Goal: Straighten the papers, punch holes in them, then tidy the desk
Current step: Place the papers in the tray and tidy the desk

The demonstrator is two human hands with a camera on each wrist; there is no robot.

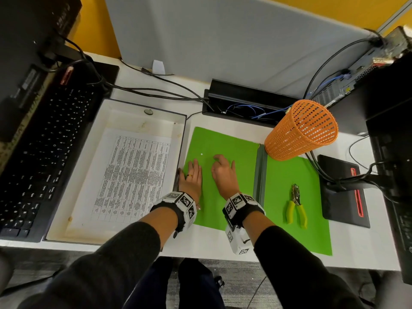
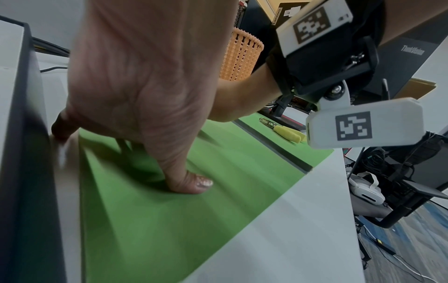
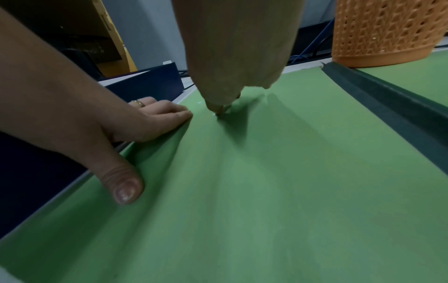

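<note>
Head view: left hand [image 1: 192,177] lies flat on the green folder [image 1: 223,141]; right hand [image 1: 224,172], fingers curled, pinches at a paper dot. Papers [image 1: 133,177] sit in the box left of folder, punch [image 1: 296,206] on its right half. Best to hold folder steady w/ left, sweep dots together.

My head camera looks steeply down; both wrist cameras skim low, sharing the green folder [image 1: 223,143] [image 2: 169,220] [image 3: 278,191].

Left hand [image 2: 135,80] fills the frame from 12 o'clock down to centre, thumb tip pressed flat on the green folder [image 2: 169,220]. Other fingertips touch down at 9 o'clock, beside a dark-edged tray wall [image 2: 21,134]. Yellow-handled hole punch [image 2: 283,132] lies on the folder at 2 o'clock. Orange mesh basket [image 2: 242,57] stands at 1 o'clock. Right wrist's marker band [image 2: 315,24] sits at upper right.
</note>
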